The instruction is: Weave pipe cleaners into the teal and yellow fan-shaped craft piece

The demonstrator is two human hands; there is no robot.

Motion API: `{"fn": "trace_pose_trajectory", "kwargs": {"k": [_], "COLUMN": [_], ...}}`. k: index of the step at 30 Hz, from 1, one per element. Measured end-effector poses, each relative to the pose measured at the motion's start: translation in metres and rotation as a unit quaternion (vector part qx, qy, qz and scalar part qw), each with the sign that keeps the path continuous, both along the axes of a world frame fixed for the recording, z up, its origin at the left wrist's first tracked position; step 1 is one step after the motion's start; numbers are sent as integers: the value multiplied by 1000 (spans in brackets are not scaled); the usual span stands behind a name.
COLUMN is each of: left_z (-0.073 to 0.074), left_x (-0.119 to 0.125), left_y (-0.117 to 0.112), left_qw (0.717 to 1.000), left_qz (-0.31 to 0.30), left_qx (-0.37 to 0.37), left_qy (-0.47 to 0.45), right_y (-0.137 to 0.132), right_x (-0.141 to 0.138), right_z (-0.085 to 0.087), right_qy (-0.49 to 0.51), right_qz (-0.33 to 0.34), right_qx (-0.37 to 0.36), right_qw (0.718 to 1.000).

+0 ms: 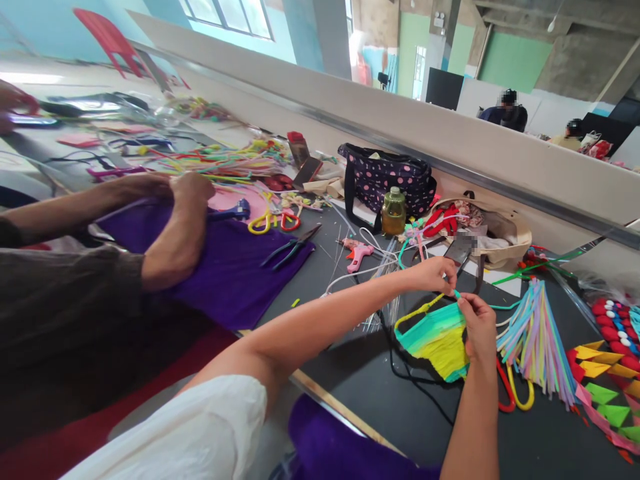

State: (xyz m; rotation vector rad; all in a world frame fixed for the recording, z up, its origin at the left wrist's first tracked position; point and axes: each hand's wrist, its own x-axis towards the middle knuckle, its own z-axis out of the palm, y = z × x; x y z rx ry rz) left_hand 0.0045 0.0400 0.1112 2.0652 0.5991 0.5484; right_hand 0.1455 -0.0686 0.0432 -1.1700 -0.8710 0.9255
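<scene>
Fuzzy pipe-cleaner weave (440, 337); matt purple cloth (230, 267); matt dark tabletop (360, 380).

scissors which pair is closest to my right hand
The red-and-yellow-handled pair on the table just under the right hand, which pinches the teal-yellow paper piece; the other scissors lie far left by the purple cloth.

Dark table (550, 440), purple cloth (235, 267), pliers (293, 247), pink glue gun (359, 254), spotted bag (385, 180)

One woven piece (437, 337) at 4 o'clock. One polka-dot bag (385, 180) at 2 o'clock, one amber jar (393, 212) just below it. One pink glue gun (359, 255) and one pair of pliers (293, 247) near centre. One purple cloth (225, 273) at 9 o'clock. Two background people (513, 119) at 2 o'clock. One red chair (107, 37) at 10 o'clock.
</scene>
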Motion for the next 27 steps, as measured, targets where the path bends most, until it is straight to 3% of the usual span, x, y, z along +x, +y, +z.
{"fn": "trace_pose_trajectory", "kwargs": {"k": [2, 4, 7, 9, 14, 17, 19, 21, 23, 27], "left_z": [-3, -7, -14, -18, -16, -13, -16, -24, -38, -69], "left_x": [1, 2, 2, 2, -1, -11, -21, -30, -36, -34], "left_y": [4, 6, 3, -2, -10, -4, 3, 7, 7, -11], "left_qw": [984, 935, 862, 842, 834, 843, 834, 804, 761, 695], "left_qz": [-3, 7, 18, 19, -7, -19, 14, 44, 32, -38], "left_qx": [-179, -354, -507, -540, -549, -530, -529, -548, -585, -630], "left_qy": [-10, 1, 4, -10, -55, -92, -154, -226, -278, -345], "right_y": [-1, -3, -5, -8, -10, -5, -1, 3, 6, 8], "right_x": [0, 0, 0, 0, 0, 2, 4, 6, 9, 14], "right_z": [1, 2, 6, 10, 14, 9, 4, 0, -2, -4], "right_qy": [25, 39, 38, 41, 68, 94, 117, 154, 209, 287], "right_qz": [21, 32, 36, 47, 58, 2, -60, -113, -147, -181], "right_qx": [-3, -4, -7, -10, -3, 4, 10, 14, 18, 33], "right_qw": [999, 999, 999, 998, 996, 996, 991, 981, 967, 940]}}
